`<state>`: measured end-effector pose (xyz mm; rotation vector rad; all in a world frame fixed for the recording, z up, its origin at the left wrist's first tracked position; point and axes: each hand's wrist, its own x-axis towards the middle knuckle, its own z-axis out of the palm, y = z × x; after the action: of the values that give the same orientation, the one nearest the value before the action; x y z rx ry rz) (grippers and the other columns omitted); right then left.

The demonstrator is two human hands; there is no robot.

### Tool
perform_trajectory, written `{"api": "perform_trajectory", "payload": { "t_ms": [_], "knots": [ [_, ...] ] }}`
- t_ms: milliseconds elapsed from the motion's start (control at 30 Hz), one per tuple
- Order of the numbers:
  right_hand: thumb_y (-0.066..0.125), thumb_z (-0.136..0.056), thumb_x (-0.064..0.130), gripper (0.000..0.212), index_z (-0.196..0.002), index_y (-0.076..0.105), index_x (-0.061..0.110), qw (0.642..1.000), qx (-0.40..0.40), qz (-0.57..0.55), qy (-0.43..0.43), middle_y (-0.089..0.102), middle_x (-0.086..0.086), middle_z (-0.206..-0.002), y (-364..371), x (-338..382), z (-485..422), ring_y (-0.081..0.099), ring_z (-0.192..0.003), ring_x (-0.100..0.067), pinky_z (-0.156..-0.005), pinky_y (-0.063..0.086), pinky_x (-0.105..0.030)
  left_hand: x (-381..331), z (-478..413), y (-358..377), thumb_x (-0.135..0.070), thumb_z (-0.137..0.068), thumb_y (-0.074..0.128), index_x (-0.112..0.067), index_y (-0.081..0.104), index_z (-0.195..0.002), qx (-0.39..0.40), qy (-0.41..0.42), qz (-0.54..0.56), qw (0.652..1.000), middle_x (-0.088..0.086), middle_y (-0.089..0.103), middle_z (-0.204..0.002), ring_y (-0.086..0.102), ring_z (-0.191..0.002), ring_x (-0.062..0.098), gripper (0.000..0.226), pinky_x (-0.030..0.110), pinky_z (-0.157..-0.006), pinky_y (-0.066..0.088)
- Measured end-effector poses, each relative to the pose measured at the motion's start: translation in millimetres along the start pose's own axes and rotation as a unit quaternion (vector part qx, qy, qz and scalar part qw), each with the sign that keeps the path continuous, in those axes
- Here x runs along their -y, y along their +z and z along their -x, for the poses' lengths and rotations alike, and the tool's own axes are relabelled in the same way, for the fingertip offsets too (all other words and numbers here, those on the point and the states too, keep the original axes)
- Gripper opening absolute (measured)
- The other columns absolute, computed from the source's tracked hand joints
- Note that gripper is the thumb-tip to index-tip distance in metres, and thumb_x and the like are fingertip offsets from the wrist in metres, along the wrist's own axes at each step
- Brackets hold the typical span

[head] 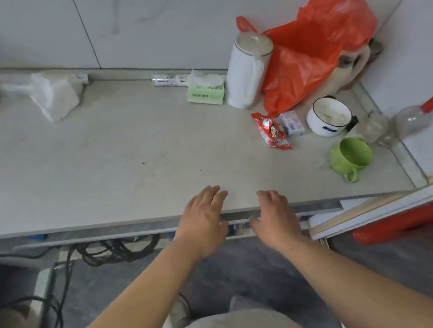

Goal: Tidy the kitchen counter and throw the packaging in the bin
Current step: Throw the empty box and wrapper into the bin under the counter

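Observation:
My left hand [203,217] and my right hand [273,212] hover side by side over the front edge of the grey counter [125,154], fingers relaxed, holding nothing. A red snack wrapper [270,131] lies at the right of the counter, beside a small white-blue carton [291,124]. Behind them slumps an orange plastic bag [313,47]. A crumpled white plastic bag [47,94] lies at the back left. A green tissue pack [206,91] stands by the wall.
A white kettle [248,71] stands next to the orange bag. A white enamel pot [328,117], a green mug [350,157] and a clear bottle with a red cap [409,118] crowd the right corner. A red stool [424,223] sits on the floor; cables [116,250] hang under the counter.

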<state>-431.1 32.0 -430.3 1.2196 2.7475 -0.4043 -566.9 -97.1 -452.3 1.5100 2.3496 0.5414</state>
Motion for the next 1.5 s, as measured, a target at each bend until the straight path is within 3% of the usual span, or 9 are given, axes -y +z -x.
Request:
{"api": "perform_trajectory", "payload": {
  "t_ms": [200, 433, 567, 667, 933, 1133, 1300, 1500],
  "knots": [
    [0.064, -0.092, 0.031, 0.051, -0.136, 0.045, 0.014, 0.999, -0.007, -0.008, 0.042, 0.054, -0.009, -0.135, -6, -29, -45, 0.052, -0.120, -0.028, -0.092, 0.050, -0.037, -1, -43, 11, -0.036, -0.092, 0.055, -0.022, 0.020, -0.153, 0.042, 0.013, -0.010, 0.999, 0.003, 0.018, -0.162, 0.010, -0.150, 0.021, 0.072, 0.035, -0.121, 0.011],
    [0.061, -0.088, 0.028, 0.039, -0.123, 0.050, 0.013, 0.999, 0.006, 0.017, 0.027, 0.057, -0.010, -0.124, -11, -76, -136, 0.054, -0.110, -0.029, -0.084, 0.051, -0.038, -12, -98, 23, -0.038, -0.093, 0.054, -0.021, 0.021, -0.154, 0.058, -0.036, -0.026, 0.997, 0.004, 0.018, -0.162, 0.012, -0.149, 0.022, 0.071, 0.035, -0.121, 0.014],
    [0.063, -0.086, 0.025, 0.066, -0.144, 0.037, 0.007, 0.999, -0.005, 0.018, 0.034, 0.043, -0.015, -0.146, -18, -94, -196, 0.046, -0.127, -0.036, -0.092, 0.049, -0.046, -17, -128, 25, -0.036, -0.093, 0.054, -0.022, 0.024, -0.152, 0.054, -0.073, -0.025, 0.996, 0.002, 0.020, -0.161, 0.015, -0.148, 0.020, 0.068, 0.033, -0.120, 0.016],
    [0.065, -0.083, 0.024, 0.076, -0.148, 0.031, 0.006, 0.999, -0.013, 0.024, 0.023, 0.037, -0.016, -0.150, -23, -98, -234, 0.042, -0.131, -0.037, -0.096, 0.047, -0.047, -18, -143, 27, -0.037, -0.093, 0.054, -0.023, 0.026, -0.152, 0.052, -0.102, -0.027, 0.993, 0.001, 0.022, -0.161, 0.017, -0.148, 0.020, 0.067, 0.033, -0.120, 0.017],
    [0.067, -0.081, 0.023, 0.075, -0.147, 0.034, 0.005, 0.997, 0.009, 0.071, -0.006, 0.038, -0.018, -0.150, -13, -100, -286, 0.037, -0.136, -0.037, -0.113, 0.032, -0.046, -16, -157, 36, -0.036, -0.091, 0.057, -0.022, 0.030, -0.151, 0.054, -0.154, -0.030, 0.986, 0.003, 0.027, -0.159, 0.021, -0.147, 0.022, 0.067, 0.036, -0.119, 0.022],
    [0.045, -0.096, 0.006, 0.042, -0.138, 0.041, 0.011, 0.993, 0.019, 0.105, -0.040, 0.050, -0.013, -0.136, -2, -106, -289, 0.047, -0.128, -0.031, -0.092, 0.047, -0.042, -19, -157, 40, -0.035, -0.090, 0.058, -0.021, 0.033, -0.150, 0.043, -0.182, -0.023, 0.982, 0.005, 0.030, -0.158, 0.024, -0.146, 0.024, 0.066, 0.036, -0.119, 0.022],
    [0.054, -0.090, 0.006, 0.055, -0.142, 0.040, 0.014, 0.987, 0.028, 0.138, -0.075, 0.048, -0.011, -0.138, -4, -105, -283, 0.047, -0.125, -0.031, -0.087, 0.046, -0.042, -23, -148, 41, -0.036, -0.092, 0.057, -0.021, 0.030, -0.151, 0.037, -0.203, -0.024, 0.978, 0.004, 0.027, -0.159, 0.021, -0.147, 0.023, 0.067, 0.036, -0.120, 0.021],
    [0.054, -0.083, 0.001, 0.055, -0.136, 0.044, 0.012, 0.976, -0.001, 0.133, -0.170, 0.051, -0.012, -0.130, -11, -80, -253, 0.050, -0.119, -0.032, -0.082, 0.047, -0.044, -31, -128, 35, -0.037, -0.093, 0.054, -0.022, 0.025, -0.153, 0.009, -0.220, -0.028, 0.975, 0.002, 0.023, -0.161, 0.015, -0.149, 0.021, 0.067, 0.034, -0.121, 0.016]
  ]
}}
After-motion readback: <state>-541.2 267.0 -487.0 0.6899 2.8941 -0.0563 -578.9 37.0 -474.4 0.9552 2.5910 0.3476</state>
